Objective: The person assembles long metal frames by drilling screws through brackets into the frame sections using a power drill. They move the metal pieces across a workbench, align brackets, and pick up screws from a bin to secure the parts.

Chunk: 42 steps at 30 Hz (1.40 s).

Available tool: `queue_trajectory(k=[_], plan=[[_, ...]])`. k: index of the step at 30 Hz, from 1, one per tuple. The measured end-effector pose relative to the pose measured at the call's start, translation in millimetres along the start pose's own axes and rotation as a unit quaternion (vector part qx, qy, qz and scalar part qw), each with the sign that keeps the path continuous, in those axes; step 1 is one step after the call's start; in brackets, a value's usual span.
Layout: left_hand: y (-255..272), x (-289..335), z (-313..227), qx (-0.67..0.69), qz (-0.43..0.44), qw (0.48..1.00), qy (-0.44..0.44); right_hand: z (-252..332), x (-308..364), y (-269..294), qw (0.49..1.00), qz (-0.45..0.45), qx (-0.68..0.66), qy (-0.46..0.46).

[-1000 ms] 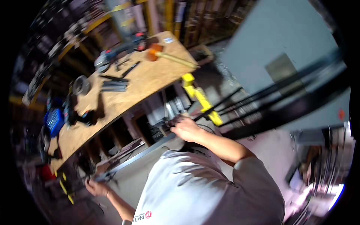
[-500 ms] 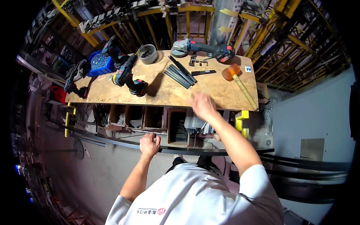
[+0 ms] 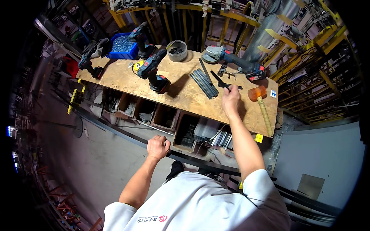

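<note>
My left hand [image 3: 158, 146] is closed around a long dark metal bar [image 3: 204, 164], which runs across in front of me below the bench edge. Over the wooden workbench [image 3: 181, 94], my right hand [image 3: 231, 99] pinches a slim black pen-like object [image 3: 219, 79], whose far end points up and left. Just left of it lies a bundle of thin grey strips [image 3: 203, 84], with a longer black strip [image 3: 205, 70] alongside. Small metal brackets [image 3: 230, 75] sit beyond my fingertips. A mallet with an orange head [image 3: 257, 93] rests to the right.
An angle grinder [image 3: 235, 61] lies at the bench's back right. On the left stand cordless drills [image 3: 152, 69], a blue bin of small hardware [image 3: 123, 46] and a grey tub [image 3: 177, 52]. Shelf compartments [image 3: 165, 115] under the top hold parts. Yellow racks [image 3: 308, 54] rise behind.
My right hand has moved from the bench's front edge farther over the top and now grips the black object. The left hand stays on the bar. My view has turned, tilting the scene.
</note>
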State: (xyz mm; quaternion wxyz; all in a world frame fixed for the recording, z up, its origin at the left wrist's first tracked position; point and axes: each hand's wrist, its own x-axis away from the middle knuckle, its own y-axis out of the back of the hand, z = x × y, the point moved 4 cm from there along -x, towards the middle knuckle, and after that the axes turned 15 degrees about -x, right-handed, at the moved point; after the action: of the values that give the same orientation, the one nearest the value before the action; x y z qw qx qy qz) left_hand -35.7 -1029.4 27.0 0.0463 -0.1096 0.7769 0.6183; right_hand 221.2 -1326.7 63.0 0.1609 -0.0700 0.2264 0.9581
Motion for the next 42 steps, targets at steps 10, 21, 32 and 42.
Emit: queue_trajectory(k=[10,21,32,42], plan=[[-4.1,1.6,1.3,0.004,0.024,0.999,-0.04,-36.1,112.2,129.6,0.993,0.043,0.111,-0.022],[-10.4,-4.1,-46.6,0.06,0.191,0.954,-0.224,-31.4,235.9,161.1,0.924,0.002,-0.28,-0.261],[-61.3,62.7,-214.9,-0.007,0.241,0.813,-0.53,44.2,508.3,236.1,0.793,0.236,-0.382,-0.413],[-41.6,47.0,-168.1,-0.062,0.25,0.823,-0.506,13.1,437.0,325.1,0.977,0.079,-0.034,-0.194]])
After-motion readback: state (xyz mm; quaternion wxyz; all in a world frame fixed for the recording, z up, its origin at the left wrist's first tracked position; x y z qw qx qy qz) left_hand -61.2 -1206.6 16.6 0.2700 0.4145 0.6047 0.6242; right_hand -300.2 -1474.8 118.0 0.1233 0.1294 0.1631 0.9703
